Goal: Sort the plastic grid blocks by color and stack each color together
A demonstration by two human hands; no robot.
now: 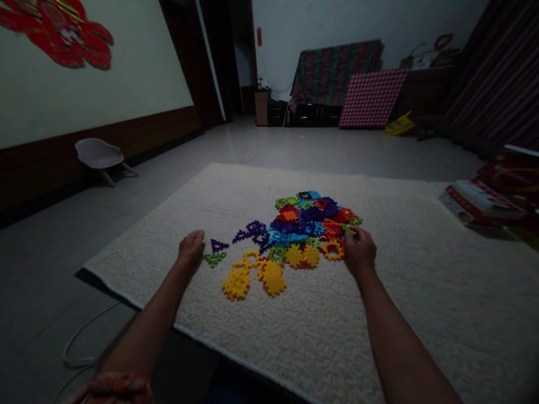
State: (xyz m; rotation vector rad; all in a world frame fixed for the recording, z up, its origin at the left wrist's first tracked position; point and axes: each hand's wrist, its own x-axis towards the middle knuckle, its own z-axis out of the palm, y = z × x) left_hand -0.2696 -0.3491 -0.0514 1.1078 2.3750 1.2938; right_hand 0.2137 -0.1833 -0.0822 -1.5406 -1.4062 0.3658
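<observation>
A heap of flat plastic interlocking pieces [309,221] in purple, blue, red, orange, green and yellow lies on a white textured rug [421,292]. Yellow pieces [273,278] lie nearest me. My left hand [191,248] rests on the rug with fingers curled, just left of a purple triangle piece [218,245] and a green triangle piece [214,258]. My right hand [359,251] sits at the right edge of the heap, fingers closed at an orange piece [333,249]; whether it grips anything is hidden.
A small white plastic chair [100,155] stands by the left wall. Red and white boxes [484,202] lie at the rug's right edge. A white cable [80,342] loops on the grey floor at lower left. A covered sofa [337,70] and checked board [370,98] stand far back.
</observation>
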